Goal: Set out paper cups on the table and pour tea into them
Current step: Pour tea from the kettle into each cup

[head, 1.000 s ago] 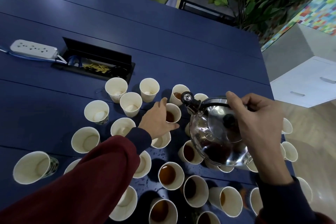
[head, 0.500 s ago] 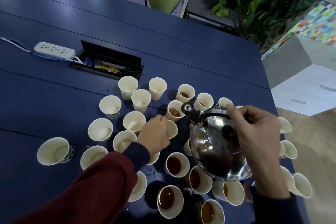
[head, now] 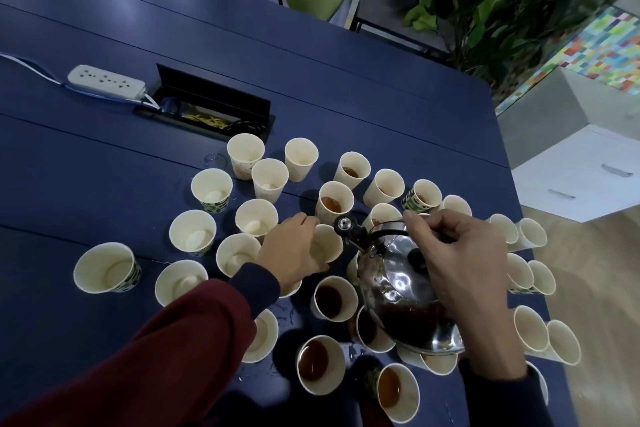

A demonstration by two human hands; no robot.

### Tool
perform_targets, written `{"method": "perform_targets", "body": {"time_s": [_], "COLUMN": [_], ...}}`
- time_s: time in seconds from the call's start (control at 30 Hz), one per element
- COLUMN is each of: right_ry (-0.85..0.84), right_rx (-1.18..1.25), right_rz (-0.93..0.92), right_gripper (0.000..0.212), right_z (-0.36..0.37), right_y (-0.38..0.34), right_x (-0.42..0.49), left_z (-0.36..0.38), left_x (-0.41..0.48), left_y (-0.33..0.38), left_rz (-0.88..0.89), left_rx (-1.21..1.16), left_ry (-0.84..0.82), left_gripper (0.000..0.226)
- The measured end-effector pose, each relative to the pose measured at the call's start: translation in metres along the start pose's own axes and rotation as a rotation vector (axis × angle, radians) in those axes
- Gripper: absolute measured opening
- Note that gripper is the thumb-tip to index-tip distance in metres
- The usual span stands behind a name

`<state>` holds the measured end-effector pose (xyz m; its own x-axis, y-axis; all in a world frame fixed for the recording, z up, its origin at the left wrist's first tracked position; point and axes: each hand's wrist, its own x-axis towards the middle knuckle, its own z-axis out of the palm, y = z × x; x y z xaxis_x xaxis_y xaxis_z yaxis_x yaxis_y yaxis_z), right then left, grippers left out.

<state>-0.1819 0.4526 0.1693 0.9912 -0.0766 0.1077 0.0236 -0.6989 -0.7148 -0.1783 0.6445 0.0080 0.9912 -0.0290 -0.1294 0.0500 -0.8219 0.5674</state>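
Kettle spout (head: 344,225) now nearer empty cup (head: 327,243) in left grip (head: 294,250); right grip (head: 464,263) round kettle handle (head: 388,227)

Dim, cool overhead light: glare streaks toward table (head: 104,166) far-left corner, highlights on kettle (head: 398,284), soft shadows, edges bowed, slight blur.

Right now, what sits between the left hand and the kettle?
One paper cup, gripped by the left hand, with no tea visible in it. The kettle has its spout by the cup's rim. Seen in the head view.

Cups (head: 440,362) beneath kettle (head: 398,288), perhaps half-hidden
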Motion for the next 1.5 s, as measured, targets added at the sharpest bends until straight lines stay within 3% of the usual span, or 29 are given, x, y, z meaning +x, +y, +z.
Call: {"method": "perform_targets", "body": {"time_s": [1.13,1.5], "right_ry": [-0.031,0.011], "right_rx": [-0.029,0.182], "right_rz": [0.023,0.066], "right_gripper": [0.035,0.042], "right_z": [0.0009,-0.0055], "right_y": [-0.0021,-0.0023], "right_x": [-0.0005,-0.0033], "left_z": [0.0057,0.0016], "left_x": [-0.0033,-0.005], "left_y": [-0.0025,0.0025], "left_rz": [-0.015,-0.031], "left_rx": [-0.088,-0.025], "left_ry": [0.048,0.036], "left_gripper": [0.065,0.074]}}
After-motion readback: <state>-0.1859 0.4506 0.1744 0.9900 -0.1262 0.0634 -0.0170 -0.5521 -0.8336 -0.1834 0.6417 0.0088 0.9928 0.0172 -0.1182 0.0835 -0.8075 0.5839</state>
